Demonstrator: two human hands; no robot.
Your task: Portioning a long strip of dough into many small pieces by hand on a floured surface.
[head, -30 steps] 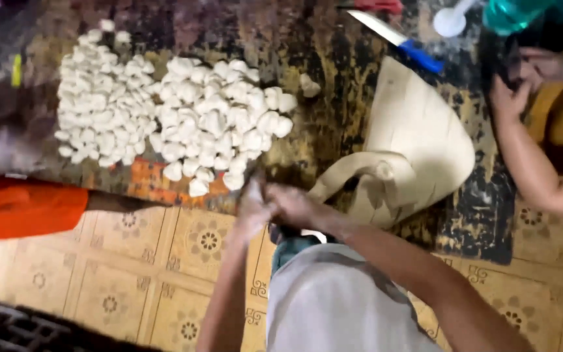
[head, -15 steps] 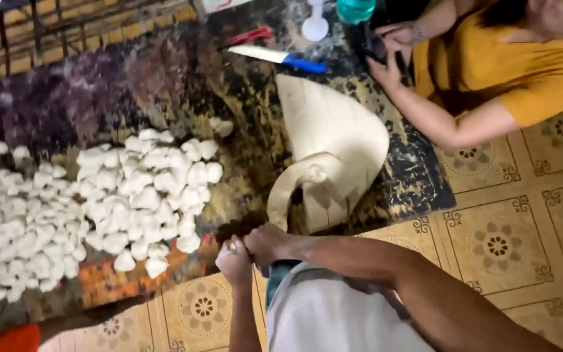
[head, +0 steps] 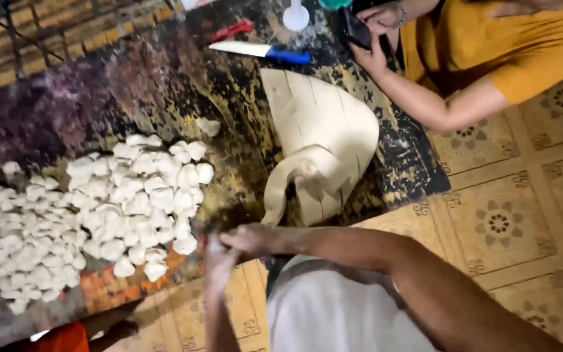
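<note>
**Both hands pressed together at the near edge of the dark mat**

Surface: dark mottled floor mat (head: 131, 98) laid over yellow patterned floor tiles (head: 509, 221).

Left hand (head: 219, 261) and right hand (head: 255, 240): touching each other just at the near edge of the mat, fingers curled narrow. Blurred; cannot tell whether anything is pinched between them. Both forearms run in from the lower frame, over a white garment (head: 333, 306).

Heap of small white dough pieces (head: 92, 215): spread over the left half of the mat, reaching its left edge. Nearest pieces lie just left of the left hand, not touching it. One stray piece (head: 208, 126) sits apart, toward the mat's middle.

Large beige slab of dough with cut lines (head: 324, 140): right of centre on the mat, one strip curling off its near side, close to the right hand.

Far edge of mat: blue-handled knife (head: 262, 51), red object (head: 232, 29), white spoon (head: 296, 16).

Far right corner: another person in a yellow shirt (head: 490, 39), hand on a dark phone (head: 356, 29).
</note>
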